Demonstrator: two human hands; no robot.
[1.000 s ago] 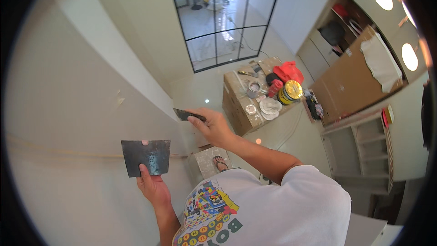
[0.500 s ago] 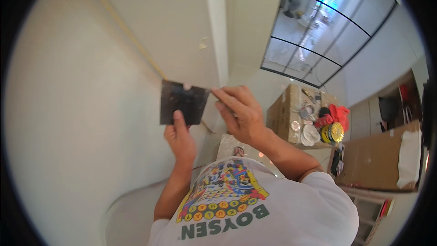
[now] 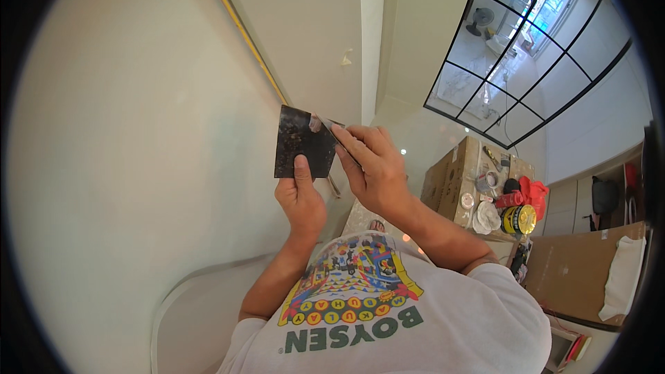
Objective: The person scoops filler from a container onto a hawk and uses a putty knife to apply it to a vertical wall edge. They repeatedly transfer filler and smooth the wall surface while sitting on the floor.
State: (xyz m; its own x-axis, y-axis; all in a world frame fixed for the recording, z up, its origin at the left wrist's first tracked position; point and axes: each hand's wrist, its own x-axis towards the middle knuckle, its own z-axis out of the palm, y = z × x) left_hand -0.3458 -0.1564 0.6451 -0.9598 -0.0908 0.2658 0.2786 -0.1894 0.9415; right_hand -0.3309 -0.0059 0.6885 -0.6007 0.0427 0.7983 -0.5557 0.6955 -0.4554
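My left hand (image 3: pixel 302 202) is closed on a flat, black square scraper plate (image 3: pixel 294 140), thumb over its lower face and fingers behind. Small pale specks mark the plate, and a light dab (image 3: pixel 314 125) sits near its upper edge. My right hand (image 3: pixel 379 170) pinches a second thin, dark scraper blade (image 3: pixel 325 122), seen almost edge-on. That blade lies across the plate's right upper side, near the dab. Both hands are in front of a pale wall (image 3: pixel 138 131).
A long yellow strip (image 3: pixel 242 28) runs down the wall. To the right, a cardboard box (image 3: pixel 450 180) carries a yellow-and-black can (image 3: pixel 516 219), a red bag (image 3: pixel 533 195) and tape. Beyond stands a black-framed glass panel (image 3: pixel 512 62). Another large carton (image 3: pixel 575 260) is at the far right.
The view has shifted, so the surroundings sit farther right. My right hand has come in over the plate, bringing its blade against the plate's right upper side.
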